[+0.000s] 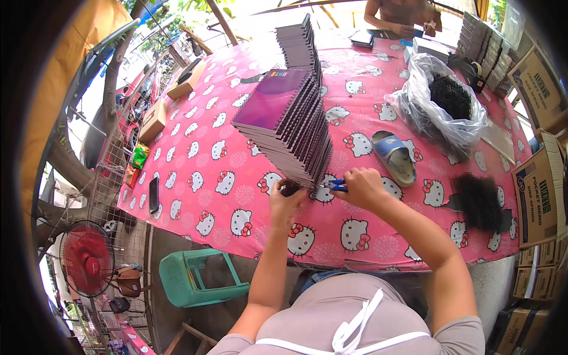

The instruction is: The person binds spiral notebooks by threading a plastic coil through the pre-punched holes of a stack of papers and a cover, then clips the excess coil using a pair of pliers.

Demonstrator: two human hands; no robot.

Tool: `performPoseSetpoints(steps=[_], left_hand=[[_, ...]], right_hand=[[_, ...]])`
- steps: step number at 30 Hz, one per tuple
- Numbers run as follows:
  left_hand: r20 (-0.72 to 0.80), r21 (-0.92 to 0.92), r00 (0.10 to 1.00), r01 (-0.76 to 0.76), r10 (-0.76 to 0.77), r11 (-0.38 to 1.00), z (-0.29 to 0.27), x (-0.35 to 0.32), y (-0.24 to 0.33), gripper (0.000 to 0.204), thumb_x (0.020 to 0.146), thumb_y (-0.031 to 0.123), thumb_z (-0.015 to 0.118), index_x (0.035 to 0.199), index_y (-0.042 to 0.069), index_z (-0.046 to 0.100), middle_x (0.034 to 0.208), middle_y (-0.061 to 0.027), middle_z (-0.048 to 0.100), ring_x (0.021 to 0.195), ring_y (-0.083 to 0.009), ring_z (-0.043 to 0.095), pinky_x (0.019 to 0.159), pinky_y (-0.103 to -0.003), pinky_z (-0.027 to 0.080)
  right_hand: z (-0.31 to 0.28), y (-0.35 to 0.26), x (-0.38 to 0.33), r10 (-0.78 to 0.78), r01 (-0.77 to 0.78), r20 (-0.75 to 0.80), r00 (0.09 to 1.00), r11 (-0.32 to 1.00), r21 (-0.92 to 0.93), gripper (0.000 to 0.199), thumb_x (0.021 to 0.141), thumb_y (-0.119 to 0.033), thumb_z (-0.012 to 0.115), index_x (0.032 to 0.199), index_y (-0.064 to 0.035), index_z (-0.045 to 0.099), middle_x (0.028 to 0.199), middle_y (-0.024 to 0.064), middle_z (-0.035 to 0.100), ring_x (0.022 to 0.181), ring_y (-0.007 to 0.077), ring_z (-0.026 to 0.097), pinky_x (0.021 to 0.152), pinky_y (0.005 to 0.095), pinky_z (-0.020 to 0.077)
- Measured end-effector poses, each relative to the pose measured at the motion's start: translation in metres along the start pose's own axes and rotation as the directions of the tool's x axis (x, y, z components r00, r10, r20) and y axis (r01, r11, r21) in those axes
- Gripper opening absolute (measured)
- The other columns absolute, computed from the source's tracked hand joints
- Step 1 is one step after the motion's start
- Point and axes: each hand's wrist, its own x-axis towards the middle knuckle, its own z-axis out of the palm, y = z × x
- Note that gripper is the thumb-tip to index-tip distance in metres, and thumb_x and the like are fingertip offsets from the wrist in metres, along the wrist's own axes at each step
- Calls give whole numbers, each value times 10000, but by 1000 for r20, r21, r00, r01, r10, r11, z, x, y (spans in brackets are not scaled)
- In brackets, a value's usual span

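In front of me my left hand (285, 206) is closed round a dark spiral-bound notebook (290, 189), mostly hidden by the fingers and seen nearly edge-on. My right hand (362, 186) grips pliers (338, 185) with blue handles. Their jaws point left and meet the black coil at the notebook's right end; whether they bite on it I cannot tell. Just beyond both hands rises a tall, leaning stack of spiral notebooks (278, 100) with purple covers, coils facing right. A second notebook stack (296, 44) stands behind it.
A pink patterned cloth (248, 195) covers the table. At right are a slipper (394, 157), a clear bag (411, 112) of black coils (449, 97), a loose coil pile (478, 201) and cardboard boxes (538, 192). A phone (154, 194) lies left. Across the table is another person (402, 15).
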Motion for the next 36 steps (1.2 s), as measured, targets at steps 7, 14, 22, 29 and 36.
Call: performPoseSetpoints(steps=[7,14,22,29,36], left_hand=[[-15,51,999,-30,31,998,8,2,-3,503,721,43,793,1111,25,475,904,-72,638,665,-126,612,497,-226,488],[30,34,999,-24,23,999,0,3,-7,515,723,64,795,1118,10,470,890,-68,632,675,-123,609,478,-229,479],[13,75,992,-126,126,989,5,7,-15,546,664,115,840,1074,-4,500,909,-77,614,705,-118,592,503,-221,492],[-12,303,964,-250,266,919,2,7,-28,527,655,158,832,1051,-17,530,937,-105,639,815,-144,620,661,-256,528],[-93,338,984,-112,152,934,-5,7,-25,563,607,226,870,1033,9,572,915,-114,669,821,-191,648,755,-309,527]], right_hand=[[5,-1,10,-44,44,-41,998,999,4,535,755,-584,644,838,-56,669,789,101,649,726,277,652,672,386,510],[7,7,2,-141,120,-307,941,989,-85,513,763,-577,636,777,-66,674,761,108,657,705,290,665,617,411,514],[7,3,6,13,-13,160,987,1000,-1,523,761,-581,637,831,-64,666,789,92,666,721,269,674,617,396,514],[10,4,6,-168,134,-284,944,982,-134,478,768,-549,640,757,-73,677,716,90,661,673,264,670,610,397,516],[10,4,3,44,-33,166,985,997,-67,509,759,-568,646,852,-68,668,783,75,656,718,259,664,681,370,513]])
